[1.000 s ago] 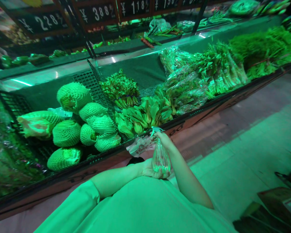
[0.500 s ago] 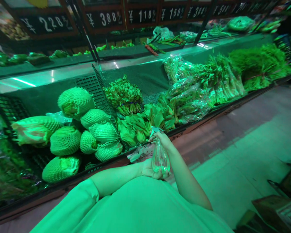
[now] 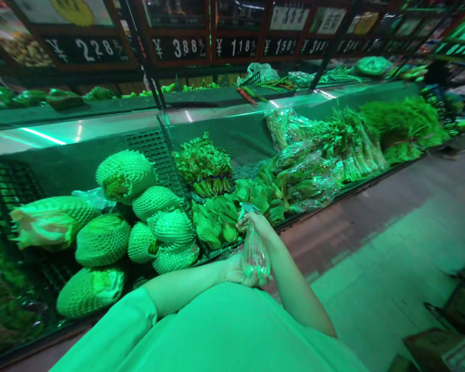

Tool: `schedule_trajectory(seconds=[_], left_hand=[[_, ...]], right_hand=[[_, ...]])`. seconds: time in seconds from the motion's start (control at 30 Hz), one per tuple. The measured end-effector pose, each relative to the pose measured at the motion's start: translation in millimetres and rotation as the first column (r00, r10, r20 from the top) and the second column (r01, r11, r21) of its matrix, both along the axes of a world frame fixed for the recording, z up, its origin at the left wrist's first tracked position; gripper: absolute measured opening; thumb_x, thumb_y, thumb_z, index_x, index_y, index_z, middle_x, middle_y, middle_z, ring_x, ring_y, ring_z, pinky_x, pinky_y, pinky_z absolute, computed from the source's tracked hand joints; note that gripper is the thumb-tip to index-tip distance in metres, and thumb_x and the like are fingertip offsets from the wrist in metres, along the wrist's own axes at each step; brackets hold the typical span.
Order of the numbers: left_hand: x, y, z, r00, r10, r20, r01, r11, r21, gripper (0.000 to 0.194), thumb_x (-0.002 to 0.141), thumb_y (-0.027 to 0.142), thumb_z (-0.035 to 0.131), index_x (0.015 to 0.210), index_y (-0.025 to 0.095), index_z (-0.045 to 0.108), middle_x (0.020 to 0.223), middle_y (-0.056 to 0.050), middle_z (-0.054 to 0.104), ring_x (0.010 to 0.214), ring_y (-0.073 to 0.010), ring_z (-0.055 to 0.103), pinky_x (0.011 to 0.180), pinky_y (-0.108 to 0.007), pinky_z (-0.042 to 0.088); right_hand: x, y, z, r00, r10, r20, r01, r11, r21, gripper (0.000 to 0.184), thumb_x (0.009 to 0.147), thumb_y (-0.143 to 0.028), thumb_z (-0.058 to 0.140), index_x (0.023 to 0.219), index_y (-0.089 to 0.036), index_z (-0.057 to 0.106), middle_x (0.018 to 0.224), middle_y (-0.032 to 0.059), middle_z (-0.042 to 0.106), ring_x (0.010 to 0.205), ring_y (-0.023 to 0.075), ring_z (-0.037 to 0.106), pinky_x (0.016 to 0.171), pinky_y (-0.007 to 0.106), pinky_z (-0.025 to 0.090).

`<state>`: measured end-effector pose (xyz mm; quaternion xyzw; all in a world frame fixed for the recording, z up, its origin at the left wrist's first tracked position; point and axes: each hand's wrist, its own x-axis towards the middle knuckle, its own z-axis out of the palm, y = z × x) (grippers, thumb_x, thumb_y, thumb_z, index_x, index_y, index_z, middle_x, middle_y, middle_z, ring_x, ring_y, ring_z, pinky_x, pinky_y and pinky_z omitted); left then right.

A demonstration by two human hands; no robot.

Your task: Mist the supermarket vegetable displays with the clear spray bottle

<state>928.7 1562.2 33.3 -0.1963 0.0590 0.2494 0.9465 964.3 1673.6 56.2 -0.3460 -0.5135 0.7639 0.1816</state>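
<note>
A clear spray bottle [image 3: 254, 253] is held upright close in front of my body. My right hand [image 3: 254, 222] is closed around its neck, just under the spray head [image 3: 248, 207]. Cupped beneath the bottle, my left hand [image 3: 242, 271] supports its base with the fingers curled round it. Beyond the bottle lie leafy greens [image 3: 217, 219] at the shelf's front edge. A tied bunch of herbs [image 3: 205, 168] stands behind them. To the left sit several vegetables in foam nets [image 3: 126, 175].
Bagged greens [image 3: 313, 165] and feathery bunches [image 3: 406, 124] continue along the shelf to the right. Price signs [image 3: 188, 49] hang above. Black mesh dividers [image 3: 151, 150] split the display. Cardboard boxes [image 3: 434, 346] stand on the floor at lower right.
The view has tilted up slightly, so the shelf and price signs sit lower in the picture. Both hands keep the same hold on the spray bottle.
</note>
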Motion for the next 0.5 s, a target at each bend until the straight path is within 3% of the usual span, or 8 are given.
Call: schedule_trajectory(seconds=[0.17,0.5], left_hand=[[-12,1,-1.0,1.0,0.003,0.005,-0.003,1.0,0.001,0.031,0.068,0.035,0.037,0.082,0.009,0.046,0.08,-0.013,0.042,0.071,-0.0133,0.04,0.038,-0.011,0.025],[-37,-6,4.0,0.99,0.14,-0.021,-0.139,0.989,0.058,0.032,0.063,0.04,0.041,0.075,0.011,0.047,0.08,-0.013,0.042,0.07,-0.0147,0.04,0.036,-0.011,0.022]], right_hand=[[-13,5,-5.5,1.0,-0.029,0.004,0.029,1.0,0.001,0.014,0.062,-0.023,0.042,0.066,-0.016,0.053,0.043,-0.0017,0.05,0.052,0.0147,0.054,0.049,0.025,0.039],[-44,9,4.9,0.993,0.092,-0.069,-0.088,0.994,0.057,0.028,0.063,-0.024,0.039,0.086,-0.014,0.05,0.063,0.0043,0.059,0.061,0.0151,0.056,0.05,0.022,0.04]])
